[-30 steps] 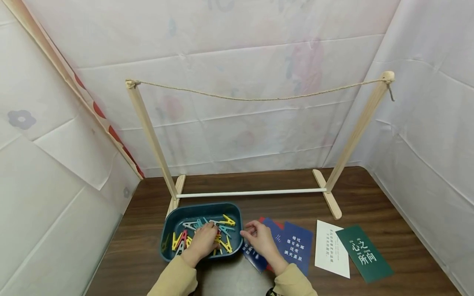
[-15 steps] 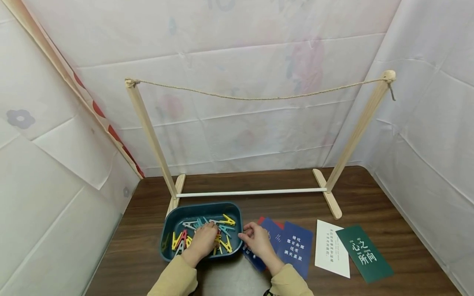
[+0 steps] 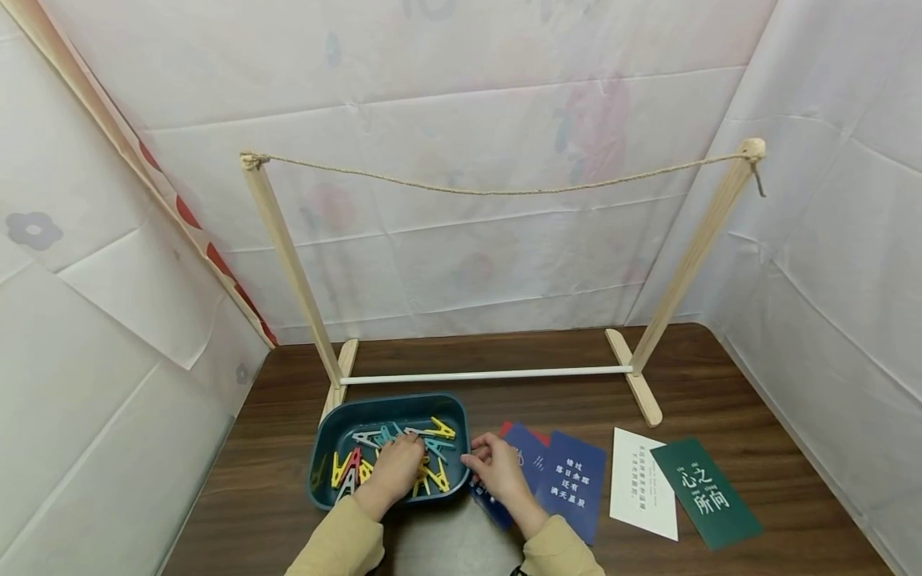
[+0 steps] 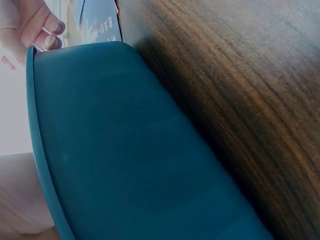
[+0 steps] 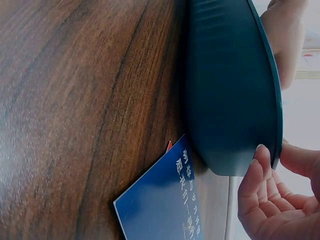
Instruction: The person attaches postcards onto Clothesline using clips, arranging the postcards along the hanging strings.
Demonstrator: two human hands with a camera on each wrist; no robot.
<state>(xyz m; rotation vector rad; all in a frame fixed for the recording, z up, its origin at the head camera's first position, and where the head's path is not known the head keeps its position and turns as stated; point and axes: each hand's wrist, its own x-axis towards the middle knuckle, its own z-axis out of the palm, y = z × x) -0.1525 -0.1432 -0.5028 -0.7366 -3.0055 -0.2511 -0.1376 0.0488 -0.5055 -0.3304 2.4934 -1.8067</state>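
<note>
Two hands are down at the tray [image 3: 320, 448], and little has changed in the last second. The left hand [image 3: 394, 472] is still inside the tray, fingers curled down among the pegs [image 3: 435, 477]; whether it has pinched one I cannot tell, since the fingers hide what lies under them. The right hand [image 3: 495, 472] has edged a touch leftward toward the tray since a second ago and now sits at the tray's right rim, fingers loosely bent. The right wrist view shows those fingertips [image 5: 261, 165] touching the rim of the tray [image 5: 227, 95], thumb just behind the edge, nothing clearly held. In the left wrist view the tray's outer wall [image 4: 130, 150] fills the picture, with the right hand's fingertips [image 4: 52, 32] at its far corner.

The pegs, yellow, red, grey and teal, lie heaped in the tray as before. Right of the tray, partly under the right hand, lie the blue cards [image 3: 572, 484], overlapping a red one; farther right of the tray are a white card [image 3: 643, 484] and a green card [image 3: 704, 492], unmoved. Behind the tray stands the wooden frame [image 3: 288, 256], its left foot just beside the tray's back edge, with the string [image 3: 504, 190] sagging between the posts. All rest on the dark table [image 3: 720, 384].
</note>
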